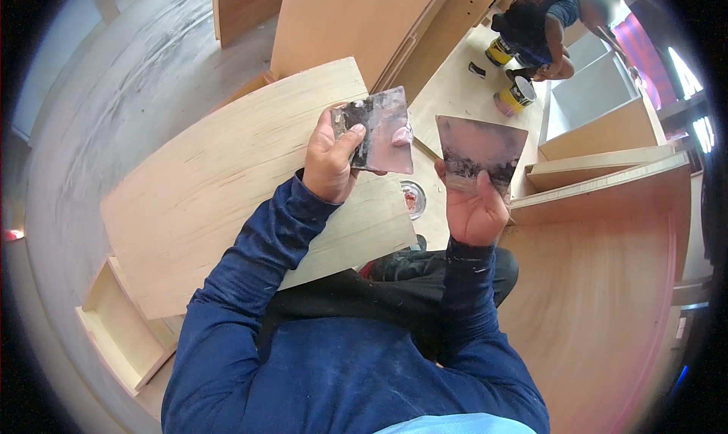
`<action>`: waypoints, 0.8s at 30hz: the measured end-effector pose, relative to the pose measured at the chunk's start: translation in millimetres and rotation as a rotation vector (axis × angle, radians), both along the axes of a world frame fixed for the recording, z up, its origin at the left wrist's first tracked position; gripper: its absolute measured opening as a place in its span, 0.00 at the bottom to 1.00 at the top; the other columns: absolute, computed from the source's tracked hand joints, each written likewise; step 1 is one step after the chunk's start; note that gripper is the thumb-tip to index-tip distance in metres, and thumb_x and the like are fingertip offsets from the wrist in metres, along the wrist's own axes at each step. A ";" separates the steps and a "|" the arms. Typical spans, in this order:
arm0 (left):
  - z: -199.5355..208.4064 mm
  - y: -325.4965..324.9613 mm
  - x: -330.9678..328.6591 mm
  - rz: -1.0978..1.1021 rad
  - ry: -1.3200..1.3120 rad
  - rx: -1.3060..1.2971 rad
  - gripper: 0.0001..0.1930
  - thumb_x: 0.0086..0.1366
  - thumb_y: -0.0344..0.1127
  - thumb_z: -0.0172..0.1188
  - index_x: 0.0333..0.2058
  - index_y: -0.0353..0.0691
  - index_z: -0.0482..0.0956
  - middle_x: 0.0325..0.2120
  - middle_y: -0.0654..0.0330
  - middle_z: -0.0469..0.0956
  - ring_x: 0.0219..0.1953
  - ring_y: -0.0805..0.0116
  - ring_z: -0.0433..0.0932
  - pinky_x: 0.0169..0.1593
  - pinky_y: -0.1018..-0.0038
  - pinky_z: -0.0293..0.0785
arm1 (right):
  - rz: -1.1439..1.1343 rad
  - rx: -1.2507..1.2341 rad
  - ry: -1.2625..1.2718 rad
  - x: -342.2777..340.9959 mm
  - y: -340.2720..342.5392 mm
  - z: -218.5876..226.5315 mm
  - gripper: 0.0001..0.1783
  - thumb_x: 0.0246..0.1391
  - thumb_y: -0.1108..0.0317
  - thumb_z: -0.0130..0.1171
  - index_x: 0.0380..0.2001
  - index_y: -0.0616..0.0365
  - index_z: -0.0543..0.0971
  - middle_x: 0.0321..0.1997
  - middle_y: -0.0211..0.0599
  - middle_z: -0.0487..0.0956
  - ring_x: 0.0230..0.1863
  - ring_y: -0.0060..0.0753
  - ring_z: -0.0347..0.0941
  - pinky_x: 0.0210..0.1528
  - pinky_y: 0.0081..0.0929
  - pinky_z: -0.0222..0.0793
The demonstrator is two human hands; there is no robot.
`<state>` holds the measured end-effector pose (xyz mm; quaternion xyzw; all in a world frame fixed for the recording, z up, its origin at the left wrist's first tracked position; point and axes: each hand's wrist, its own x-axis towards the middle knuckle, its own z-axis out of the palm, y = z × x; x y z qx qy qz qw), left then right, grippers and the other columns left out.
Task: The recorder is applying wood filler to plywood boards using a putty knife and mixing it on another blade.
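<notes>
My left hand point(327, 161) is closed on a flat, squarish putty spreader point(385, 115), thumb on top. Its face is smeared pink and black, and a lump of pink putty point(402, 136) sits near the right edge. My right hand point(476, 220) grips a second putty spreader point(482, 140) by its lower edge, thumb across the front. That one is stained pink above and dark below. The two spreaders are apart, held up in front of me. Under my left arm lies a pale wooden panel point(220, 176), partly over my lap.
A round open tin point(412, 199) with reddish-pink residue stands below, between my hands. Wooden cabinet parts point(599, 282) flank me on the right, and a shallow wooden frame point(114, 328) lies at lower left. Farther off, a person point(550, 32) crouches beside yellow-and-black buckets point(516, 97).
</notes>
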<state>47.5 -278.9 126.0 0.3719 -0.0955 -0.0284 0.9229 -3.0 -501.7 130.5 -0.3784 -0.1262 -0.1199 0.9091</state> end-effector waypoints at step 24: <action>-22.0 -23.0 -17.5 0.499 -0.260 0.710 0.19 0.67 0.24 0.50 0.55 0.33 0.61 0.40 0.53 0.75 0.40 0.71 0.74 0.46 0.74 0.73 | -0.401 -1.938 -0.438 -8.1 30.5 43.5 0.30 0.37 0.83 0.57 0.48 0.50 0.83 0.49 0.37 0.77 0.53 0.49 0.71 0.53 0.42 0.68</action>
